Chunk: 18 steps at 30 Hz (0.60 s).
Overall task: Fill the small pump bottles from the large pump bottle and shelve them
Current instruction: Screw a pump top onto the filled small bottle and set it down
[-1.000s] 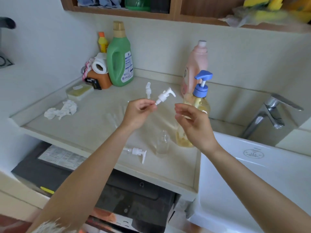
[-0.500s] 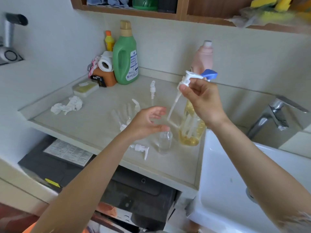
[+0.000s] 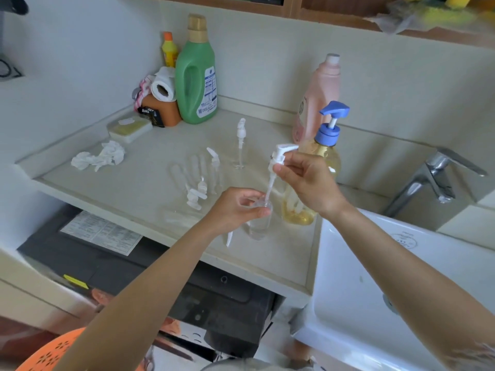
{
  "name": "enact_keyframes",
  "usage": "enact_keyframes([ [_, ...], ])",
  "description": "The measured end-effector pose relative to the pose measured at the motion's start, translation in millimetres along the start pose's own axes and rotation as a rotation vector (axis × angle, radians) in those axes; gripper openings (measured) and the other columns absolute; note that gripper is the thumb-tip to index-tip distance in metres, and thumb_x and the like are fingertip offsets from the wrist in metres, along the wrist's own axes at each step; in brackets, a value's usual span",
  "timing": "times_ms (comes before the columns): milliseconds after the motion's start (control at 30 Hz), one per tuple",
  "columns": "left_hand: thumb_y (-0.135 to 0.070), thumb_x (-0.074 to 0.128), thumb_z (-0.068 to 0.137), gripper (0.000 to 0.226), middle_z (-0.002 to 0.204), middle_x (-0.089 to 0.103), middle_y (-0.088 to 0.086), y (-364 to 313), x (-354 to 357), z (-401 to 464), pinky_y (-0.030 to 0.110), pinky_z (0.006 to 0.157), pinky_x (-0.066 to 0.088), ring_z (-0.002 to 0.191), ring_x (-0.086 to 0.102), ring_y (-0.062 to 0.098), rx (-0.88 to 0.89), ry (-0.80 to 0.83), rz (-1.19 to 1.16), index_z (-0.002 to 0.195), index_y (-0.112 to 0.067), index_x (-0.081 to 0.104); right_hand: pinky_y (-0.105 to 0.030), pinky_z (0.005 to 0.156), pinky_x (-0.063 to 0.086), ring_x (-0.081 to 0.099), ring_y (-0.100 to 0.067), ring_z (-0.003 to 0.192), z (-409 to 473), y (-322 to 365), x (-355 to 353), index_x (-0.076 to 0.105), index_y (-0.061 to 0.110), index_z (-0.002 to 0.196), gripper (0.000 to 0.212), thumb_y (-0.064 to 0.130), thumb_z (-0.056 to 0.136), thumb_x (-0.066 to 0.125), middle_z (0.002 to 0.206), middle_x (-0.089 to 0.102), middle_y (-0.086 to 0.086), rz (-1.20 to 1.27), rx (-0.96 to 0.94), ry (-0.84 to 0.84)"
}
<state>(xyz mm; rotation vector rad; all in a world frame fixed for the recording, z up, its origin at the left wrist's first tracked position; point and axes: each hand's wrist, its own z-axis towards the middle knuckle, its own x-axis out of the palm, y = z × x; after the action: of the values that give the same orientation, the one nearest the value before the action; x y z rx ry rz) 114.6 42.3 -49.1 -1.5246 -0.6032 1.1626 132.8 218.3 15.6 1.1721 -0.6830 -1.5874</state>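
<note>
The right hand (image 3: pixel 308 183) pinches a white pump head (image 3: pixel 280 153) between thumb and curled fingers, just below its spout, and the pump's thin dip tube (image 3: pixel 270 187) hangs down and slightly to the left, its lower end at or just inside the mouth of a small clear bottle (image 3: pixel 258 222). That bottle stands upright near the front edge of the counter (image 3: pixel 134 188), and the left hand (image 3: pixel 235 207) grips it round the neck, fingers curled close about the opening. The relation that matters is the line of the tube against the line of the bottle: the tube leans, its top end further right and further back than the bottle's mouth, while the bottle's long axis is vertical. In my judgement the pump must be brought upright over the mouth as it goes down, or the collar will meet the neck askew; the right hand is the one to do it, the left only steadying. The bottle looks empty or nearly so, though its clear wall makes this hard to tell. The large pump bottle (image 3: pixel 321 167) with amber liquid and a blue pump stands just behind the right hand. Another loose pump (image 3: pixel 230 238) lies on the counter just beside the small bottle, partly hidden under the left wrist.
</note>
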Motion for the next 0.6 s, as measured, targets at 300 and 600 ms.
enact_keyframes([
  [300, -0.019, 0.078, 0.078, 0.019, 0.094, 0.075, -0.006, 10.7, 12.0, -2.2, 0.043, 0.095, 0.051, 0.095, 0.069, 0.015, 0.018, -0.092, -0.105, 0.096, -0.025, 0.073, -0.027, 0.082, 0.053, 0.068, -0.01, 0.087, -28.7, -38.9, 20.9, 0.072, 0.012, 0.094, 0.011, 0.006, 0.087, 0.068, 0.094, 0.073, -0.002, 0.09, 0.14, 0.085],
  [600, -0.02, 0.078, 0.078, 0.032, 0.104, 0.073, -0.005, 15.5, 14.6, -5.5, 0.044, 0.101, 0.047, 0.102, 0.067, 0.013, -0.028, -0.072, -0.19, 0.109, -0.018, 0.071, -0.019, 0.074, 0.053, 0.067, -0.008, 0.086, -36.0, -25.6, 18.4, 0.057, 0.017, 0.092, 0.037, 0.028, 0.07, 0.085, 0.088, 0.069, 0.003, -0.139, 0.24, -0.116],
])
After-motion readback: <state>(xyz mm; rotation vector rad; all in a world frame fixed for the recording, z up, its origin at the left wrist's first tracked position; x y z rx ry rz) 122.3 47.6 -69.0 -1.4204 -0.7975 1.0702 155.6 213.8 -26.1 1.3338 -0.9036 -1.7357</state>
